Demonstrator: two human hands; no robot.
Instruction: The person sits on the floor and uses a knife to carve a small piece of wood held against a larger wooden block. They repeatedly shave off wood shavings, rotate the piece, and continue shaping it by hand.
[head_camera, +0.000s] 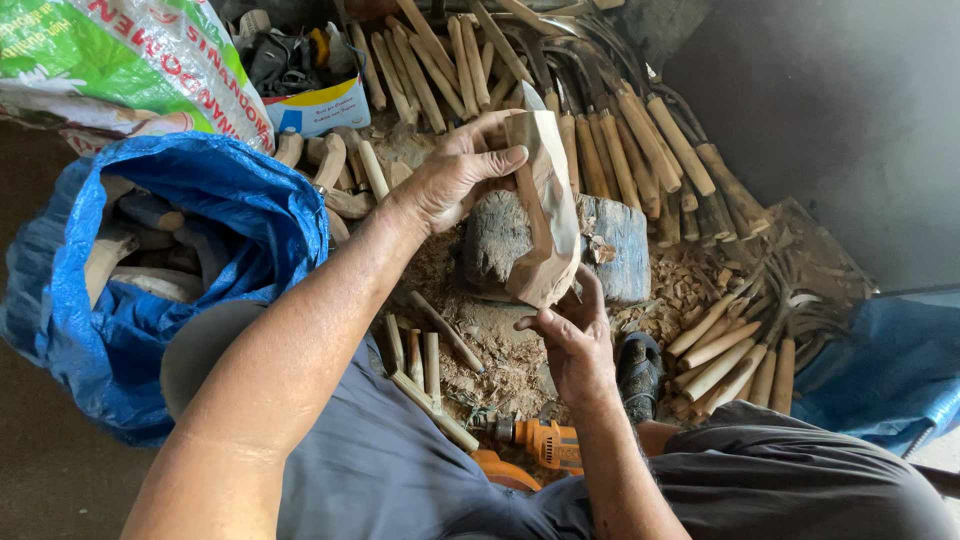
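Wooden blank (545, 205), pale and rough, sits upright over the chopping block (610, 245); we've got our left hand (455, 175) gripping its top and right hand (570, 340) pinching the bottom end.

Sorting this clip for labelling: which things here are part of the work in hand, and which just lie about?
In hand:
left hand
right hand
wood piece, held upright by both
stump behind it

Lying about:
blue sack
orange drill
handles
wood chips
printed bag
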